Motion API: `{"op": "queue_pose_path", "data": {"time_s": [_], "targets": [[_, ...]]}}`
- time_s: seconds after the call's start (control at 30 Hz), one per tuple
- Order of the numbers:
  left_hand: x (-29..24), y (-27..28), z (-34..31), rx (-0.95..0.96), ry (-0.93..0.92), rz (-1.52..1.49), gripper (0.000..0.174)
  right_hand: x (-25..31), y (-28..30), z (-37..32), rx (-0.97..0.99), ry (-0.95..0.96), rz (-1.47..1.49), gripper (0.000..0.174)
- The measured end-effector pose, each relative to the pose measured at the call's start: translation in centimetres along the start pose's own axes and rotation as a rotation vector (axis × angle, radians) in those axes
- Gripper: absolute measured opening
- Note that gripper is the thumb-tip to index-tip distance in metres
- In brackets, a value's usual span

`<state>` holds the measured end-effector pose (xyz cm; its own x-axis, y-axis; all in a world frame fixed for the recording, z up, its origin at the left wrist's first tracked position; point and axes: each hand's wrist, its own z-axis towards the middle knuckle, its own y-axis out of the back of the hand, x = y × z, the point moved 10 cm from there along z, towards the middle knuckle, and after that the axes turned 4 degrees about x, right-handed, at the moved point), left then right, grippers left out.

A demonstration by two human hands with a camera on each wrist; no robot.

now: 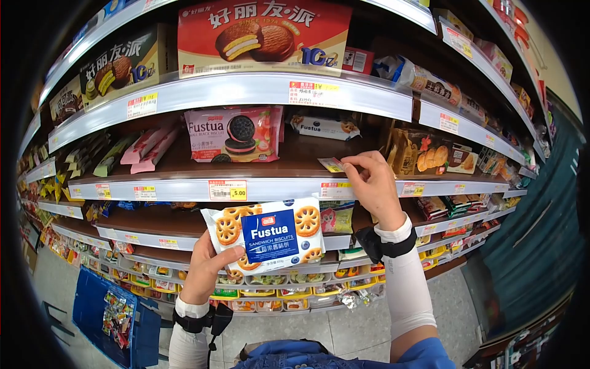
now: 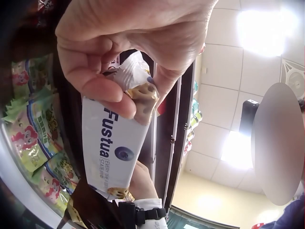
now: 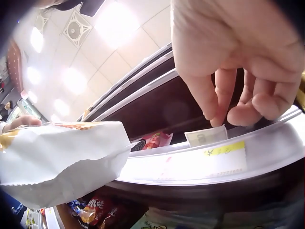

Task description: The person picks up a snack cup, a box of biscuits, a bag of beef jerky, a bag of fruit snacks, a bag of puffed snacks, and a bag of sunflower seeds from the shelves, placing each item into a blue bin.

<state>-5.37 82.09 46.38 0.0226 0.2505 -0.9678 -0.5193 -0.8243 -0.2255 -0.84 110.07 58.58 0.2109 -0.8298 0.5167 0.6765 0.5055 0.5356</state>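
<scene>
My left hand (image 1: 206, 267) grips a white pack of Fustua sandwich biscuits (image 1: 270, 232) by its left end, thumb across the front. It holds the pack tilted in front of the lower shelf. In the left wrist view, the fingers curl round the crimped end of the biscuit pack (image 2: 112, 143). Up at the middle shelf's front edge, my right hand (image 1: 373, 187) pinches a small printed card (image 1: 330, 164) between thumb and forefinger. The right wrist view has this card (image 3: 206, 136) standing just above a shelf price label (image 3: 226, 160).
A pink Fustua biscuit pack (image 1: 233, 134) and a white Fustua pack (image 1: 324, 126) sit on the middle shelf. Brown biscuit packs (image 1: 424, 150) are to its right. Large red pie box (image 1: 264, 37) stands above. A blue basket (image 1: 104, 313) with small packets is at lower left.
</scene>
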Motion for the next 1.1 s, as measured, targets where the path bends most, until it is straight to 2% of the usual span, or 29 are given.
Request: {"op": "queue_pose_path", "data": {"time_s": [0.03,0.1,0.23,0.33,0.43,0.53,0.6,0.67,0.73,0.87,1.0,1.07,1.1], "targets": [[0.0,0.0,-0.1,-0.006,0.006,0.002,0.055,0.0,0.1,-0.2,-0.002,0.002,0.000,0.014],[0.0,0.0,-0.2,-0.014,0.011,0.014,0.054,0.3,1.7,-1.0,-0.142,0.053,0.141,0.012],[-0.1,-0.1,-0.4,-0.015,-0.012,-0.016,0.053,0.1,1.9,-4.4,-0.137,-0.033,0.296,0.012],[0.0,-0.4,-0.3,-0.010,-0.023,-0.046,0.054,0.4,-0.6,-7.6,0.056,-0.077,0.457,0.028],[0.2,-1.3,-0.4,0.012,-0.027,-0.076,0.054,-0.4,-4.2,-10.9,0.319,-0.269,0.686,0.045],[1.4,-2.0,-0.5,0.070,-0.003,-0.067,0.054,-0.3,-5.9,-13.3,0.516,-0.458,0.773,0.049],[1.2,-2.2,-1.0,0.065,-0.022,-0.038,0.054,-0.5,-6.1,-13.5,0.548,-0.422,0.740,0.050],[2.0,-2.2,-1.6,0.060,0.052,-0.014,0.054,-0.6,-6.5,-13.8,0.578,-0.385,0.709,0.051],[2.5,-1.7,-2.3,0.036,0.051,-0.007,0.053,-0.4,-7.2,-14.1,0.552,-0.393,0.866,0.053],[3.1,-0.5,-4.3,-0.064,0.048,-0.048,0.050,-0.1,-9.3,-14.7,0.568,-0.298,0.994,0.050],[4.5,1.1,-6.7,-0.142,0.137,-0.019,0.048,1.1,-10.9,-15.3,0.580,-0.224,1.049,0.048],[4.5,1.4,-7.8,-0.179,0.106,-0.075,0.050,2.1,-10.9,-15.9,0.606,-0.249,1.038,0.046],[4.0,1.7,-8.2,-0.190,0.066,-0.057,0.052,2.3,-11.0,-16.3,0.621,-0.326,1.043,0.046]]}}
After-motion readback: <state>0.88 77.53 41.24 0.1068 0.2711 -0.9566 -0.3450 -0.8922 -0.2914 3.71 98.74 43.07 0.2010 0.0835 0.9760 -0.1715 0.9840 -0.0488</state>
